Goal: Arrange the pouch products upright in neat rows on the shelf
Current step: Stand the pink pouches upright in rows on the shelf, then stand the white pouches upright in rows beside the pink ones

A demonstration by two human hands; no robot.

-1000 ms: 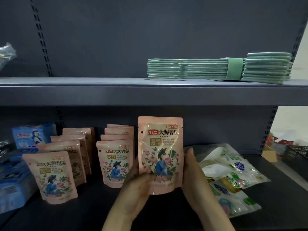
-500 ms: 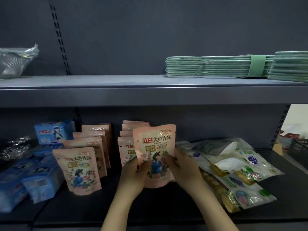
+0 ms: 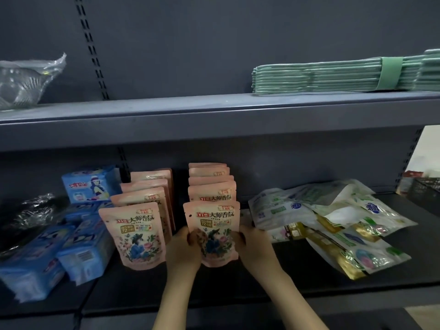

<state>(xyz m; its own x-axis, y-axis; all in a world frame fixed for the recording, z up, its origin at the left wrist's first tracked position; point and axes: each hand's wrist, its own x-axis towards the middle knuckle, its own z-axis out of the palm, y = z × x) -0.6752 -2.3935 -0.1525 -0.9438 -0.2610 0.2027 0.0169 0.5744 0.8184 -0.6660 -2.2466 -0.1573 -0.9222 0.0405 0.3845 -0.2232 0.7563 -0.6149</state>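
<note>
a dark grey metal shelving unit [image 3: 214, 129] fills the view, with a flat back panel [image 3: 214, 44] of the same grey behind it. slotted uprights [image 3: 91, 47] run down the panel, and another perforated post [image 3: 410, 153] stands at the right end. the lower shelf board [image 3: 262, 282] is darker, almost black. past the right end a pale, brightly lit wall [image 3: 428, 148] shows; the shelves themselves lie in dim light.

glossy pink plastic pouches [image 3: 211, 231] stand on a matt dark metal shelf [image 3: 238, 279], beside crinkly clear wrap [image 3: 26, 82].
</note>
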